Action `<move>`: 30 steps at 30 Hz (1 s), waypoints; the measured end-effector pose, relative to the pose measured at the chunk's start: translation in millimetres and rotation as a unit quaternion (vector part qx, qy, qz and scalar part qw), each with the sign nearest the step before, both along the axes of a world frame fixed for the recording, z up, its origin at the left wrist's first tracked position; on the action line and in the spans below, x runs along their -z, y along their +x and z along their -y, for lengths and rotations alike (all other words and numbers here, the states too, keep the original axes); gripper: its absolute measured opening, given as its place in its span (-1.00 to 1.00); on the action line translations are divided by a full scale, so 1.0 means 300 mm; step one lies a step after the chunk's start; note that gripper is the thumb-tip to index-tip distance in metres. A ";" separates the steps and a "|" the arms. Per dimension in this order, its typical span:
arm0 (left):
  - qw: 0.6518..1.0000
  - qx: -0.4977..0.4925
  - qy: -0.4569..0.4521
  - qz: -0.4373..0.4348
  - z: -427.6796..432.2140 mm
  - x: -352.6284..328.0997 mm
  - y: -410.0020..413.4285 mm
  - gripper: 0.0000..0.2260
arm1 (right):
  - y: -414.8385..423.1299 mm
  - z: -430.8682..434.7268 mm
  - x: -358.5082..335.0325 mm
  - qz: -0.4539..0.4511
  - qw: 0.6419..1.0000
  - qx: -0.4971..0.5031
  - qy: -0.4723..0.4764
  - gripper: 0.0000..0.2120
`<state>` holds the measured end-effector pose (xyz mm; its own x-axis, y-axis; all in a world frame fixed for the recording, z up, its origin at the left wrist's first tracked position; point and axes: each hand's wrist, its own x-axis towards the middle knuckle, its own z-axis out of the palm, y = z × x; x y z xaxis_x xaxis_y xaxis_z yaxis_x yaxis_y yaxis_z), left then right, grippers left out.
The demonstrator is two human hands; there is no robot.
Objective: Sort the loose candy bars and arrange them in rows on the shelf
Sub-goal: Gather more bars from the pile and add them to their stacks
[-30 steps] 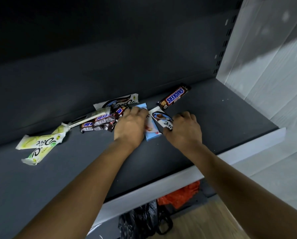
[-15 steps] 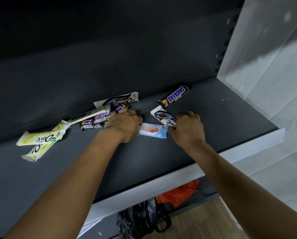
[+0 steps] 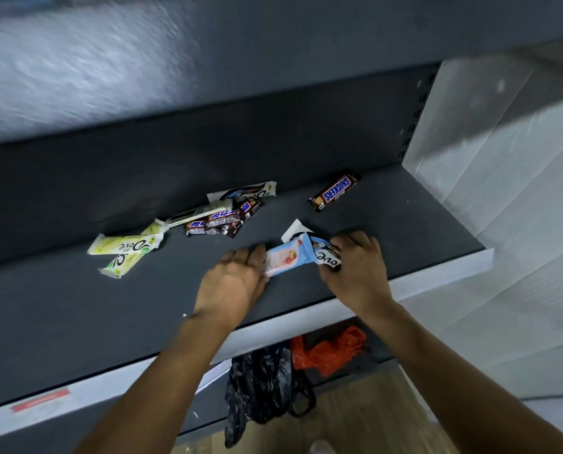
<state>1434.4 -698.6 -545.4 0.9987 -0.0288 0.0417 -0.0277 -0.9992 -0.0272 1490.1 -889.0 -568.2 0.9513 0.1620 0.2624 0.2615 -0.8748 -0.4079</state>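
Note:
On the dark grey shelf (image 3: 77,309) my left hand (image 3: 232,285) holds the left end of a light blue Dove bar (image 3: 288,258). My right hand (image 3: 358,267) grips a white and brown Dove bar (image 3: 326,255) that lies partly under the blue one. A Snickers bar (image 3: 334,191) lies alone further back. A pile of small Snickers bars (image 3: 221,221) and a white Dove bar (image 3: 244,193) sit at the back middle. Two yellow-green Dove bars (image 3: 126,250) lie to the left.
The shelf's white front lip (image 3: 437,273) runs along the near edge. A white side panel (image 3: 502,158) closes the right. An upper shelf (image 3: 208,60) overhangs. Below on the floor lie a black bag (image 3: 260,385) and an orange bag (image 3: 329,350).
Both hands have drawn toward the shelf's front with the blue bar and the white and brown bar. The blue bar turned from pointing backward to lying sideways. The camera tilted up.

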 end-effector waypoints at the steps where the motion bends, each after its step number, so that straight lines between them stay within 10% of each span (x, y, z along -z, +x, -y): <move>1: 1.000 0.005 -0.004 0.016 0.001 -0.028 -0.034 -0.57 | -0.027 -0.001 -0.020 0.013 1.000 -0.006 0.011 -0.64; 30: 0.923 0.078 0.010 0.377 -0.158 -0.770 -0.637 -0.70 | -0.561 -0.094 -0.806 0.251 0.952 -0.138 0.108 -0.40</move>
<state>1243.3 -651.1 -314.4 0.6695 -0.1780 0.7211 -0.1362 -0.9838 -0.1164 1321.9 -860.9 -326.5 0.6269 0.2790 0.7275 0.6784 -0.6546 -0.3335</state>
